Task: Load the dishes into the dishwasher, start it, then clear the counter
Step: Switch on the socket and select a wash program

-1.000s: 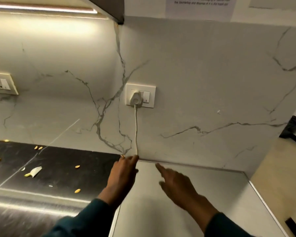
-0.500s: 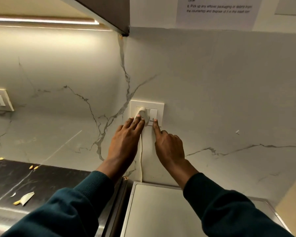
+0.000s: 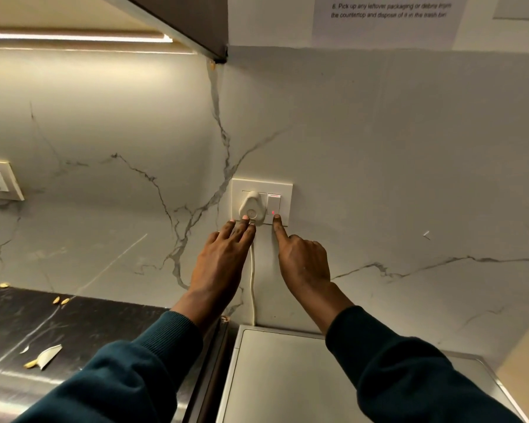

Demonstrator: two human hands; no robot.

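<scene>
Marble-veined wall point(image 3: 379, 154) fills most of the view, with a dark counter point(image 3: 83, 328) at seven o'clock and the pale top of an appliance point(image 3: 287, 380), which I take to be the dishwasher, at six o'clock, directly under the hands. On the counter lie scattered yellow scraps point(image 3: 60, 300) and a torn white piece point(image 3: 50, 355), well apart from both hands. Near the middle of the wall sits a white socket plate point(image 3: 261, 186), holding a white plug point(image 3: 251, 209) on its left half and a rocker switch point(image 3: 274, 206) on its right half, a red light showing on the switch. A white cord point(image 3: 252, 279) drops straight down from the plug toward six o'clock, behind the appliance. The left hand point(image 3: 223, 257) is flat and spread, gripping nothing, its fingertips point(image 3: 244, 222) resting at the plug's lower edge. The right hand point(image 3: 303, 261) is curled with only the index finger point(image 3: 278, 224) extended, its tip touching the switch's bottom edge. The switch lies at twelve o'clock from that fingertip, its long axis vertical, and the right hand is the nearer, so the power step looks done or nearly so.
</scene>
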